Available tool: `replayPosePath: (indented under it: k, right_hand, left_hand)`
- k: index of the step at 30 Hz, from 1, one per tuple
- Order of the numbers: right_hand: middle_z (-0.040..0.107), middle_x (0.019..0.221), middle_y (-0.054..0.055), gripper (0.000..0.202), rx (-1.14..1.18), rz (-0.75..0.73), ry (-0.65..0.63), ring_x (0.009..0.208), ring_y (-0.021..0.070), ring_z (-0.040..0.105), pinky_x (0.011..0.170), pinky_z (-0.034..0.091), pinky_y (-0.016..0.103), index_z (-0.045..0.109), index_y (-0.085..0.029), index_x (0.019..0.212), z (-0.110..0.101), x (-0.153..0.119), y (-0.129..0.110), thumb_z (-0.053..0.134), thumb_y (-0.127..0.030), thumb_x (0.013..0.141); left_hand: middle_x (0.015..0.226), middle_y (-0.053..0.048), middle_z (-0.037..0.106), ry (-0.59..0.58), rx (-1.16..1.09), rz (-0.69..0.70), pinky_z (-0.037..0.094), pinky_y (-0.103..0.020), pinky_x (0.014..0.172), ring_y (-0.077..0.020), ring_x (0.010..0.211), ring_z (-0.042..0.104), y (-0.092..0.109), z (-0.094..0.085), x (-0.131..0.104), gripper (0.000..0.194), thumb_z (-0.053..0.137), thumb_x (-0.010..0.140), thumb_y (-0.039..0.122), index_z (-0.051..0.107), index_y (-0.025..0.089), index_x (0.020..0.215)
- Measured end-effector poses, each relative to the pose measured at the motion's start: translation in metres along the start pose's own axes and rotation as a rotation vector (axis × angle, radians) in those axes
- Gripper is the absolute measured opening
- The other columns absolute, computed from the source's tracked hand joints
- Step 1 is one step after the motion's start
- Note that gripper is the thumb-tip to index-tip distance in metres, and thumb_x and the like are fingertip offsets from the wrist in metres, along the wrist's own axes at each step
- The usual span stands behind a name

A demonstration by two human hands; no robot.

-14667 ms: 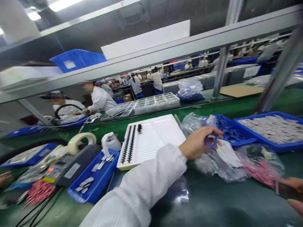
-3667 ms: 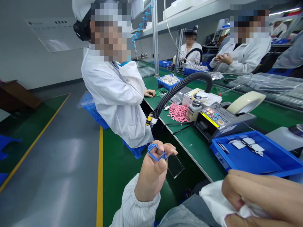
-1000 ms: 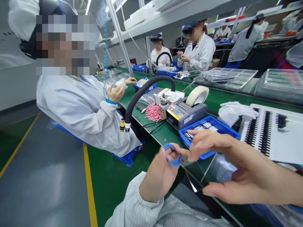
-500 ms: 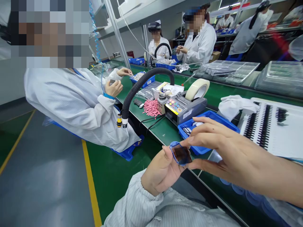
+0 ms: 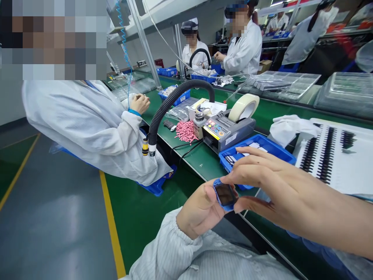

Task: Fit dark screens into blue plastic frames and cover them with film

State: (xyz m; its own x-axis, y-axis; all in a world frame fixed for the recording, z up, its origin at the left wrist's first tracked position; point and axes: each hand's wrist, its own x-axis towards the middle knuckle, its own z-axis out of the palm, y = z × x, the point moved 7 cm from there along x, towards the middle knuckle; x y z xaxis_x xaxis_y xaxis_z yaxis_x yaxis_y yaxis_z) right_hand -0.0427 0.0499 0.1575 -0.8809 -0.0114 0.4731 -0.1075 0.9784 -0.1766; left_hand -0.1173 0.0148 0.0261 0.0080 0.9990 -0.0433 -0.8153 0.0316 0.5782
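Now the dark panel (image 5: 224,194) sat within the blue frame (image 5: 216,187), where a second ago it had hung apart from it in the right hand (image 5: 271,190)! The left hand (image 5: 201,210) gripped the frame's left side, thumb against it, while the right thumb and a fingertip pinched it from the other side, all in front of the green table (image 5: 208,165). Further off, a co-worker's hands (image 5: 140,104) had come together, one no longer stretched to the blue bin (image 5: 184,97). And the textures: glossy, squarish panel, smooth rounded frame, finely striped sleeve (image 5: 163,249), ribbed black hose (image 5: 166,104) arching, thin pink strips (image 5: 186,131) heaped, fat cream tape roll (image 5: 239,106).
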Motion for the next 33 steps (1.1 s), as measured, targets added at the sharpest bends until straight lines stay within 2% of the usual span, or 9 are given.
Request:
replayPosePath:
  k: [5, 8, 11, 16, 19, 21, 24, 29, 33]
  right_hand:
    - [0.058, 0.102, 0.005, 0.021, 0.050, 0.140, -0.037, 0.095, 0.0210, 0.060, 0.093, 0.047, 0.041, 0.044, -0.021, 0.108, 0.004, -0.005, 0.005, 0.052, -0.023, 0.089]
    - [0.060, 0.099, 0.004, 0.023, 0.063, 0.213, -0.062, 0.098, 0.0243, 0.060, 0.083, 0.051, 0.041, 0.042, -0.023, 0.105, 0.006, -0.008, 0.009, 0.055, -0.028, 0.087]
    - [0.059, 0.102, 0.004, 0.028, 0.086, 0.267, -0.091, 0.094, 0.0226, 0.063, 0.076, 0.053, 0.036, 0.042, -0.025, 0.106, 0.009, -0.011, 0.012, 0.060, -0.028, 0.084]
    - [0.059, 0.109, 0.002, 0.040, 0.069, 0.274, -0.083, 0.095, 0.0203, 0.063, 0.080, 0.053, 0.033, 0.042, -0.025, 0.113, 0.011, -0.014, 0.007, 0.065, -0.022, 0.080]
    - [0.058, 0.112, 0.002, 0.044, 0.093, 0.299, -0.109, 0.097, 0.0200, 0.062, 0.082, 0.053, 0.032, 0.041, -0.027, 0.118, 0.014, -0.018, 0.006, 0.065, -0.026, 0.081]
    - [0.057, 0.115, 0.003, 0.049, 0.113, 0.321, -0.114, 0.101, 0.0206, 0.061, 0.083, 0.054, 0.031, 0.040, -0.028, 0.123, 0.014, -0.022, 0.008, 0.065, -0.031, 0.081]
    - [0.056, 0.119, 0.004, 0.060, 0.131, 0.335, -0.087, 0.103, 0.0224, 0.059, 0.084, 0.054, 0.032, 0.036, -0.028, 0.128, 0.011, -0.025, 0.011, 0.069, -0.037, 0.078]
    - [0.058, 0.112, 0.002, 0.046, 0.277, 0.412, -0.111, 0.095, 0.0172, 0.062, 0.081, 0.055, 0.027, 0.041, -0.028, 0.120, 0.015, -0.024, 0.016, 0.066, -0.029, 0.082]
    - [0.059, 0.109, 0.001, 0.049, 0.388, 0.470, -0.063, 0.089, 0.0128, 0.063, 0.071, 0.055, 0.018, 0.040, -0.029, 0.119, 0.013, -0.029, 0.010, 0.067, -0.023, 0.078]
  left_hand:
    - [0.083, -0.006, 0.063, 0.034, -0.039, -0.021, 0.044, -0.026, 0.071, -0.0153, 0.077, 0.056, -0.007, -0.003, 0.002, 0.063, 0.073, 0.052, 0.063, 0.069, 0.011, 0.087]
    - [0.083, -0.006, 0.064, 0.039, -0.033, -0.026, 0.044, -0.026, 0.071, -0.0153, 0.077, 0.056, -0.008, -0.004, 0.003, 0.064, 0.075, 0.049, 0.062, 0.069, 0.012, 0.089]
    - [0.085, -0.006, 0.064, 0.039, -0.028, -0.034, 0.043, -0.026, 0.070, -0.0163, 0.079, 0.056, -0.009, -0.004, 0.003, 0.065, 0.075, 0.049, 0.061, 0.069, 0.013, 0.093]
    - [0.087, -0.008, 0.063, 0.053, -0.035, -0.062, 0.042, -0.029, 0.072, -0.0181, 0.080, 0.055, -0.015, -0.004, 0.001, 0.069, 0.075, 0.048, 0.063, 0.068, 0.011, 0.094]
    - [0.088, -0.008, 0.065, 0.091, -0.094, -0.106, 0.042, -0.029, 0.067, -0.0186, 0.079, 0.056, -0.020, -0.006, 0.000, 0.071, 0.076, 0.044, 0.063, 0.069, 0.013, 0.094]
    - [0.084, -0.006, 0.066, 0.096, -0.154, -0.123, 0.041, -0.027, 0.064, -0.0187, 0.079, 0.056, -0.021, -0.005, 0.000, 0.065, 0.076, 0.044, 0.063, 0.070, 0.015, 0.089]
    - [0.075, -0.003, 0.066, 0.069, -0.214, -0.119, 0.041, -0.027, 0.063, -0.0202, 0.086, 0.057, -0.021, 0.001, 0.002, 0.054, 0.076, 0.047, 0.060, 0.070, 0.016, 0.079]
    - [0.072, -0.001, 0.064, 0.008, -0.220, -0.097, 0.044, -0.030, 0.070, -0.0205, 0.089, 0.057, -0.020, 0.007, 0.002, 0.055, 0.075, 0.049, 0.061, 0.070, 0.016, 0.080]
    - [0.076, -0.001, 0.062, -0.129, -0.221, -0.108, 0.043, -0.031, 0.080, -0.0189, 0.090, 0.057, -0.030, 0.013, 0.002, 0.050, 0.081, 0.051, 0.053, 0.069, 0.018, 0.085]
